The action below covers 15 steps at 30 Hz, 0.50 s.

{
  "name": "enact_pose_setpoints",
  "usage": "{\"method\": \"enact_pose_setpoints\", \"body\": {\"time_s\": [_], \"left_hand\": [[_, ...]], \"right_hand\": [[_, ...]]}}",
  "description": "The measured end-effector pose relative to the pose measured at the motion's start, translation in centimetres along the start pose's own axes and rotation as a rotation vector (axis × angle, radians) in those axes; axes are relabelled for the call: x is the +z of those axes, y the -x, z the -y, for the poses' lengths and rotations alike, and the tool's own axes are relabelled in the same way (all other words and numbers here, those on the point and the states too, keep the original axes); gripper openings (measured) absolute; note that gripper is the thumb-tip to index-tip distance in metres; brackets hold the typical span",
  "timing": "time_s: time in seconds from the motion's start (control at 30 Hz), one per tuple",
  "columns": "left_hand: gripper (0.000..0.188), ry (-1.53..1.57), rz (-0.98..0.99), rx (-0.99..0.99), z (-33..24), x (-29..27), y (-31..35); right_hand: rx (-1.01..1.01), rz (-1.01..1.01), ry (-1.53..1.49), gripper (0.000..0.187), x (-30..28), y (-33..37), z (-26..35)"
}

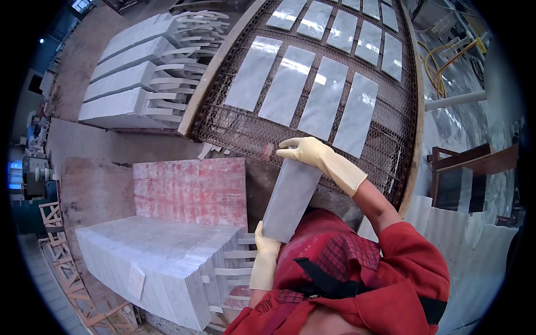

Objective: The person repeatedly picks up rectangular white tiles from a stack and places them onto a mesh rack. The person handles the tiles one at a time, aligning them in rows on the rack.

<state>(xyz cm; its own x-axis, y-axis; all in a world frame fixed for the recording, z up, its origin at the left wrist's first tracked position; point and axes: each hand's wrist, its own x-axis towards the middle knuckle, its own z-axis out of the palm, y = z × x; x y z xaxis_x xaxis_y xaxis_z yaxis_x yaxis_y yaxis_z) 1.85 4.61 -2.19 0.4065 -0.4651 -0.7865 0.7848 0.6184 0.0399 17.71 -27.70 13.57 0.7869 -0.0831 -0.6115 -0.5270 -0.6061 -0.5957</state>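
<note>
A pale grey marble tile slants in front of my body, between the conveyor and a stack of tiles. My left hand, in a cream rubber glove, grips its lower left corner. At the far end, my right hand, gloved alike, is closed over the tile's top edge; part of its grip is hidden under the glove. Rows of glossy wet tiles lie flat on the wire-mesh conveyor just beyond. To my left stands a long stack of upright tiles, with thin white strips sticking out between them.
Behind the near stack stands a red-stained board. More strip-spaced tile stacks sit at the far left. A wooden rail edges the conveyor. To the right are a yellow hose, a pipe and a dark wooden frame.
</note>
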Motion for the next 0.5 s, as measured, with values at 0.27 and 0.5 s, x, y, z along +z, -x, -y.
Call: {"method": "enact_pose_setpoints", "body": {"time_s": [0.27, 0.5], "left_hand": [[0.07, -0.18, 0.125, 0.095, 0.4, -2.4, -2.1], [0.072, -0.003, 0.2, -0.036, 0.6, -1.0, -1.7]], "right_hand": [[-0.204, -0.285, 0.268, 0.06, 0.9, -0.1, 0.0], [-0.273, -0.379, 0.34, 0.058, 0.5, 0.4, 0.5]]}}
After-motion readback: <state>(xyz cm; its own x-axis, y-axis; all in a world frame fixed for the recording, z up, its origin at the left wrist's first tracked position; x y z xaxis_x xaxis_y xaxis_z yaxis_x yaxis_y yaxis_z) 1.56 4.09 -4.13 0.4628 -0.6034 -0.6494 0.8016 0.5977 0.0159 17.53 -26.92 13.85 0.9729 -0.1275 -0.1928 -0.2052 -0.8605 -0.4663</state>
